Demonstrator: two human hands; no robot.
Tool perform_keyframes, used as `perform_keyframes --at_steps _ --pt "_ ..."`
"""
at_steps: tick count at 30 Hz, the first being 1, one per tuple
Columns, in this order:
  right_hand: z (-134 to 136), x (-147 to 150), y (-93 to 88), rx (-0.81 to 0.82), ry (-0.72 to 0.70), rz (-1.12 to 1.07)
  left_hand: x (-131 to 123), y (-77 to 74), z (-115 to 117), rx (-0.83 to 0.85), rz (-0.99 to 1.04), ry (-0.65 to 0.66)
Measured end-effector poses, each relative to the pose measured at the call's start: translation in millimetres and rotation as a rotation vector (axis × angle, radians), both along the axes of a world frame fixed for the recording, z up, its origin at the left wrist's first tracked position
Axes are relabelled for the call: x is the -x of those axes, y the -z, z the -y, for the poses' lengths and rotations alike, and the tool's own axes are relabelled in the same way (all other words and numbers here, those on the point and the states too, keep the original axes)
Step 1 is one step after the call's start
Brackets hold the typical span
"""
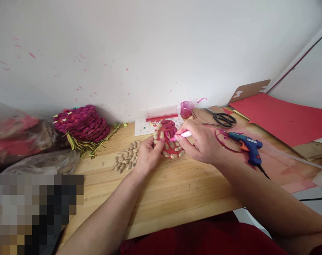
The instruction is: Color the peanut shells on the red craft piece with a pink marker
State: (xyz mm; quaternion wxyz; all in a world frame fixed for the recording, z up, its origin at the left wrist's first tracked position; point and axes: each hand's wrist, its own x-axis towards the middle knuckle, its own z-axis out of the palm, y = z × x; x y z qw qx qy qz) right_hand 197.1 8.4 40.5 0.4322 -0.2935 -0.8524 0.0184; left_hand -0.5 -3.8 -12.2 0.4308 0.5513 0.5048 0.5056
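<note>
My left hand (149, 154) grips the left edge of a red disc (167, 150) with peanuts stuck on it, the thumb lying on top. Magenta coats the peanuts at the disc's far side; those nearer me are bare tan. Pinched in my right hand (199, 141) is a white-handled paintbrush (187, 134), its pink tip touching the peanuts near the disc's middle. Left of the disc, loose peanuts (126, 156) lie on the wooden table (161, 198). A cup of magenta paint (187, 109) stands behind the disc, by the wall.
Stacked magenta peanut discs (82, 122) with yellow-green strings stand at left beside plastic bags (14, 134). Behind lies a white sheet (141, 127) with small stars. Black scissors (224, 119), a blue glue gun (247, 145) and red sheets (283, 113) lie to the right.
</note>
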Motion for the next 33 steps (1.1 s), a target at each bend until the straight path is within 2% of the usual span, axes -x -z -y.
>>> perform_keyframes --at_steps 12,21,28,33 --pt "-1.3 0.9 1.7 -0.007 -0.014 0.008 -0.6 0.4 -0.2 -0.018 -0.014 -0.014" --pt "-1.0 2.0 1.4 -0.032 0.006 -0.045 -2.9 -7.1 5.2 -0.048 -0.096 0.011" --pt "-0.9 2.4 1.5 -0.06 0.008 -0.022 -1.6 -3.0 3.5 -0.081 -0.132 -0.003" --pt "1.4 0.7 -2.3 0.046 0.014 -0.07 0.2 -2.2 1.6 -0.048 -0.081 -0.009"
